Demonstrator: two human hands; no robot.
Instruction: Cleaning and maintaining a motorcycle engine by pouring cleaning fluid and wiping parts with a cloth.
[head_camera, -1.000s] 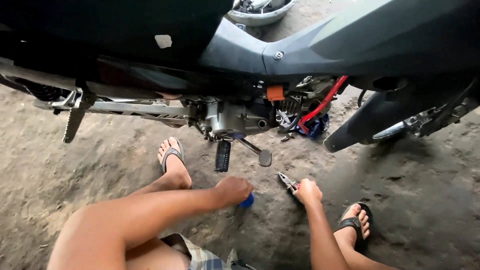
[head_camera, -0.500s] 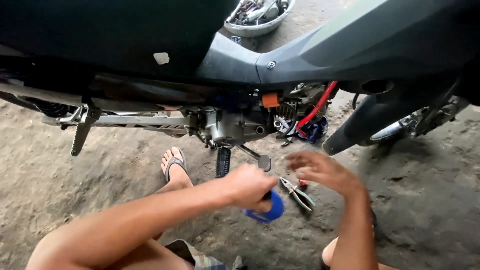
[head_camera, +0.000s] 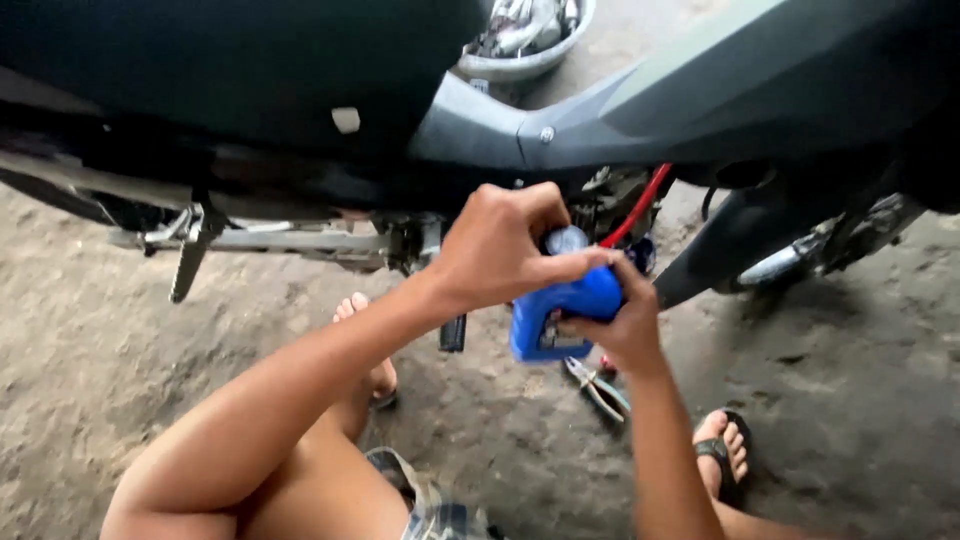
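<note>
A blue plastic bottle (head_camera: 556, 315) with a pale cap is held up in front of the dark motorcycle (head_camera: 420, 110). My left hand (head_camera: 500, 245) wraps over its top end at the cap. My right hand (head_camera: 622, 330) grips the bottle's body from the right and below. Both hands hover above the dirt ground, just in front of the engine area with its red cable (head_camera: 640, 205).
Pliers (head_camera: 598, 385) lie on the ground under the bottle. A footpeg (head_camera: 452, 332) and a side stand (head_camera: 190, 255) hang below the frame. My sandalled feet (head_camera: 722, 455) rest on the dirt. A grey bowl of parts (head_camera: 525, 35) sits beyond the motorcycle.
Both hands rose from the ground. The left hand lifted the blue bottle up to the engine, and the right hand left the pliers on the ground and took hold of the bottle.
</note>
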